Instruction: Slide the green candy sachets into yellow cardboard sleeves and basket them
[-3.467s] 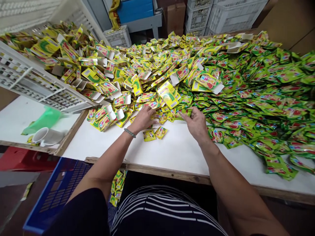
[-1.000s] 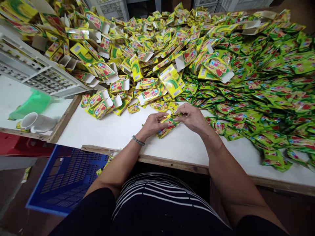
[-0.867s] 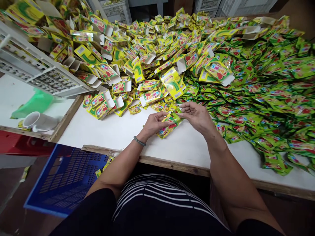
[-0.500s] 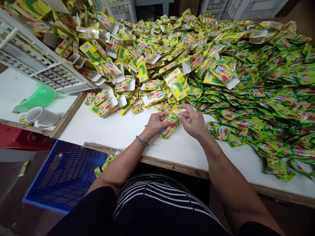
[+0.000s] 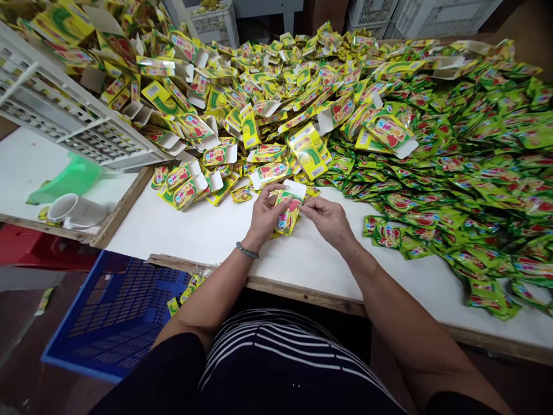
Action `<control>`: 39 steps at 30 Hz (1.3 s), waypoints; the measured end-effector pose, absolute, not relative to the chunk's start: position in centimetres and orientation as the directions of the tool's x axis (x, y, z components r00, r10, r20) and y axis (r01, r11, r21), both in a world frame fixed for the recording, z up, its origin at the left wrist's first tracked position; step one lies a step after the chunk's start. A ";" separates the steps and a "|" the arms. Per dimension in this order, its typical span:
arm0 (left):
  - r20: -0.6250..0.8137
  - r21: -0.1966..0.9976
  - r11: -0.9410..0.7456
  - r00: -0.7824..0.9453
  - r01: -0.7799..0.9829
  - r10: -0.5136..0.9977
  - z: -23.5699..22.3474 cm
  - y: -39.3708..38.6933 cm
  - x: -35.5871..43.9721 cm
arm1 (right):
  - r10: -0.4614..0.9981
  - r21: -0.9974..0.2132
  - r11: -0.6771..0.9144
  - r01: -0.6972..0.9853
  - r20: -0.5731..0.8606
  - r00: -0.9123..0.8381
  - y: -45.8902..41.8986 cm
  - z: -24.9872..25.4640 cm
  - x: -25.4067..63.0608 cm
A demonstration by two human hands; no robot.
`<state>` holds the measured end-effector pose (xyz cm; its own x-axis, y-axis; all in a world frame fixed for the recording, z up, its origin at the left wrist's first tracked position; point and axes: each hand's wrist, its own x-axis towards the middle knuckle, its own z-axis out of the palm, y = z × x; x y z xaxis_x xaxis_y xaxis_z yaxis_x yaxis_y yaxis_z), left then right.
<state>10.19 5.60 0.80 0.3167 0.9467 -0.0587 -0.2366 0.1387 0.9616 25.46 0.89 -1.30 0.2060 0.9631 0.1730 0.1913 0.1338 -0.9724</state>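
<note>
My left hand (image 5: 264, 218) grips a small yellow and green printed carton (image 5: 285, 222) with its thumb across the front. The carton is tilted, and a white flap stands up at its top end. With fingers pinched together, my right hand (image 5: 327, 221) meets the carton's right edge near the flap. Whether something else sits between those fingertips is hidden. Just beyond my hands lies a heap of similar cartons (image 5: 309, 150), many with white end flaps open. Green foil sachets (image 5: 401, 202) are piled to the right of my right hand.
A white plastic crate (image 5: 78, 115) leans at the left, spilling cartons. Nearby are a white mug (image 5: 78, 210) and a green scoop-like piece (image 5: 71, 180). Below the wooden table edge (image 5: 302, 294) stands a blue crate (image 5: 112, 311) with several cartons. Grey crates (image 5: 213, 26) are behind.
The carton has turned more upright and shifted slightly left, and its white flap now stands up in view. My right hand has moved from the carton's top end down to its right edge.
</note>
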 end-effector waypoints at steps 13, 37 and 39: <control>-0.144 0.960 0.236 0.464 -0.148 0.874 0.8 5.3 10.0 | 0.976 -0.993 0.048 0.108 0.070 0.205 1.0 -2.0 26.2; -0.159 0.955 0.250 0.441 -0.156 0.883 0.8 5.2 9.7 | 0.998 -0.995 -0.016 0.098 -0.010 0.062 0.7 -1.3 28.4; -0.165 0.950 0.259 0.426 -0.173 0.890 0.8 5.1 9.7 | 0.999 -0.986 0.023 0.162 0.030 0.041 0.5 -1.0 28.3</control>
